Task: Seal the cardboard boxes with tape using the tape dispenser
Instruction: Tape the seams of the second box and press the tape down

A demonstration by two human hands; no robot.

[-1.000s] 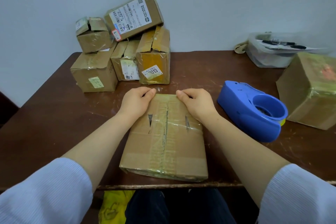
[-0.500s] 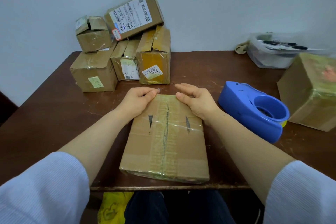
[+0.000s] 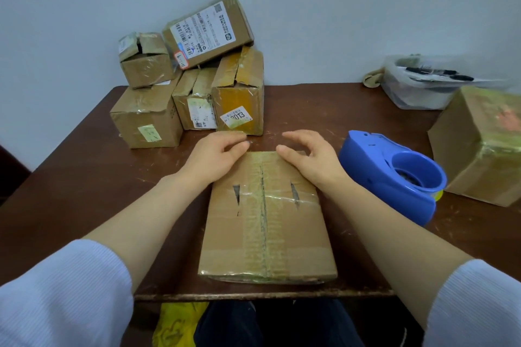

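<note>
A flat cardboard box [image 3: 267, 222] lies in front of me on the brown table [image 3: 84, 177], with tape running down its middle seam and across its top. My left hand [image 3: 217, 155] rests at the box's far left corner, fingers loosely bent, thumb near the edge. Above the far right corner my right hand [image 3: 307, 155] hovers with its fingers spread and lifted, only the thumb close to the cardboard. Neither hand holds anything. The blue tape dispenser [image 3: 394, 175] lies on the table just right of the box.
A pile of taped cardboard boxes [image 3: 194, 87] stands at the back left against the wall. Another large box [image 3: 485, 144] sits at the right edge, with a clear plastic container [image 3: 428, 87] behind it. The table's front edge is right under the flat box.
Both hands have loosened from the box's far edge. The right hand's fingers have lifted and spread; the left hand has moved slightly back. The box has stayed in place.
</note>
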